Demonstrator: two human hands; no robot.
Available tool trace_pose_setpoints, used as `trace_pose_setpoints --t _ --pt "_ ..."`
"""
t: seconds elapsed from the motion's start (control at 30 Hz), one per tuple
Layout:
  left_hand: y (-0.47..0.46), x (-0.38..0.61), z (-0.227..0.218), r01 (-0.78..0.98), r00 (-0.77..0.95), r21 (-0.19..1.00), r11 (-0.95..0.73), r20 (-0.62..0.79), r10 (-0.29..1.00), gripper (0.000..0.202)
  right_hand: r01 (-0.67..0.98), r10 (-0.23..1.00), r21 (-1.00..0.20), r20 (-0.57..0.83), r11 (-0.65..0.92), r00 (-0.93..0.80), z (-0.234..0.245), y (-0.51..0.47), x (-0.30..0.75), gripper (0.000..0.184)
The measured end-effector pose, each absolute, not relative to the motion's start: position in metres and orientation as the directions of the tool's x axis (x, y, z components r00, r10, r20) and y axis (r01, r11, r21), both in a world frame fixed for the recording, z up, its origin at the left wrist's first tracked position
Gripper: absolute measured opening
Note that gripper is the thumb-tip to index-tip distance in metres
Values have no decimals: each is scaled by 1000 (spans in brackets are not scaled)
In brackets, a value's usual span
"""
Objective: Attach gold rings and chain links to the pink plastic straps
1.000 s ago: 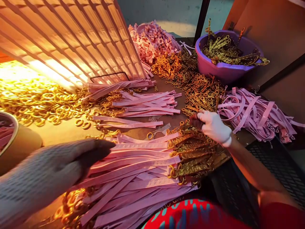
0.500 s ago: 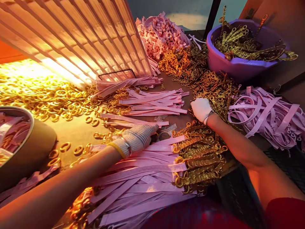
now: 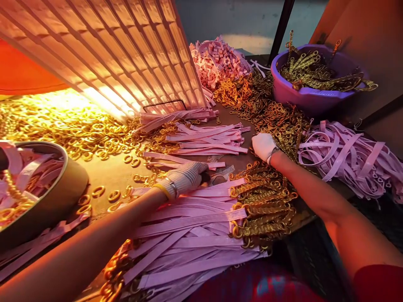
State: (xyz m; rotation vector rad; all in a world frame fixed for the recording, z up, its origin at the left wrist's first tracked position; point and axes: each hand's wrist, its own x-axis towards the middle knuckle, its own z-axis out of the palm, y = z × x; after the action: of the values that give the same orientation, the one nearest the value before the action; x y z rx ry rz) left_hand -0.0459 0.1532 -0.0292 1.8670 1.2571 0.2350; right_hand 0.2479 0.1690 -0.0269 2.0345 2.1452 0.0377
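Bent fingers mark both our hands: left low over the straps' far side, right knuckles-up beside the chain heap; tips hidden, we cannot tell whether either grasps anything. Before us spreads the worktop, and along its near edge lie the straps, long axes running mostly left to right. Our left hand is the nearer one to them; they extend from beneath it toward us. From their right ends, chains reach toward the worktop's near right corner. Our right hand sits just beyond these, with the chain heap reaching from there toward the worktop's far edge. Smallest, loose rings lie left of our left wrist.
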Motion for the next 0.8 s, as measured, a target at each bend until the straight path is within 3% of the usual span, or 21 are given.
trace_pose_setpoints --t 0.1,0.23,0.43,0.53,0.63,0.8 --pt "146 -44 -5 702 451 710 -56 -383 806 15 993 997 113 -71 45 -37 -21 166 251 28" --pt "126 -40 29 650 440 748 134 -514 737 31 995 997 57 8 82 -82 -5 151 243 30" --pt "103 -35 36 593 462 786 177 -512 724 32 822 902 -375 130 429 -412 14 99 199 28" --pt "96 -31 35 603 471 786 136 -489 735 24 795 843 -303 60 525 -534 24 75 178 27" --pt "92 -25 37 531 477 830 172 -460 749 20 829 845 -186 12 527 -535 32 64 166 26" --pt "91 -16 46 349 491 888 300 -446 748 29 845 851 -107 108 524 -514 38 64 163 23"
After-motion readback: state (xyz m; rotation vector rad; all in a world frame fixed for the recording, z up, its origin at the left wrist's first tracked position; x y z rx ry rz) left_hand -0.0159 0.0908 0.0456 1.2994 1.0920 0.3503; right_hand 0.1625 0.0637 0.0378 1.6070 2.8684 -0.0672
